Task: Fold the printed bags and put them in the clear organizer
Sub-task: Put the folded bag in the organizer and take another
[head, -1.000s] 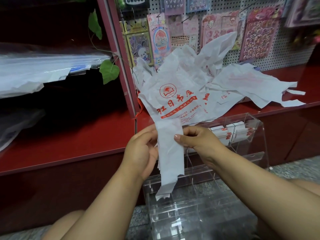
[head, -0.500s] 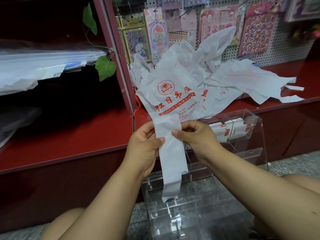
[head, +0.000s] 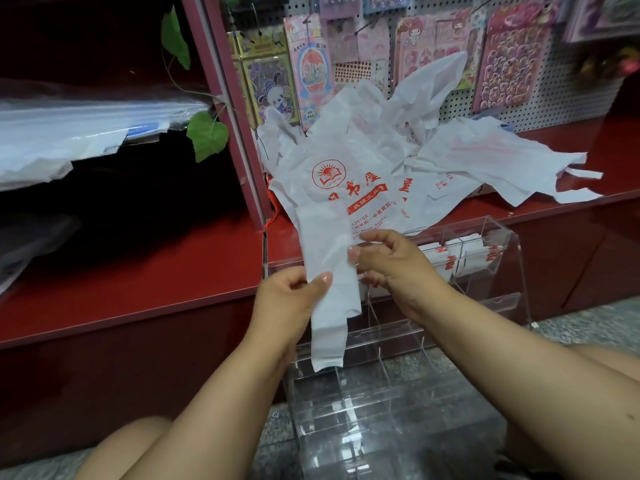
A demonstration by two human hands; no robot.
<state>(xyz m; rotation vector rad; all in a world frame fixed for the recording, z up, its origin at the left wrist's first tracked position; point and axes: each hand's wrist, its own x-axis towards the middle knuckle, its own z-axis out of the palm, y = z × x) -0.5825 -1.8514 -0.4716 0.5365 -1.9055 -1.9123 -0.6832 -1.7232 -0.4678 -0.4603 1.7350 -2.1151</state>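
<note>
A white plastic bag (head: 341, 202) with a red printed logo hangs from the red shelf edge, its lower part folded into a narrow strip. My left hand (head: 289, 303) pinches the strip's left edge with thumb on top. My right hand (head: 388, 265) pinches its right edge a little higher. Behind lies a heap of more printed bags (head: 467, 157). The clear organizer (head: 502, 306) stands on the floor in front of the shelf, with folded bags (head: 460, 258) in its upper compartments.
A red shelf (head: 138, 282) runs across the view, with a pink upright post (head: 228, 109) in the middle. Sticker packs (head: 509, 53) hang on a pegboard behind the heap. Plastic-wrapped goods (head: 69, 129) lie on the left. Green leaves (head: 207, 135) dangle by the post.
Both hands have slid along the strip: the left hand moved lower, the right hand stayed higher, and the bag's left side is folded further inward, hiding part of the print.
</note>
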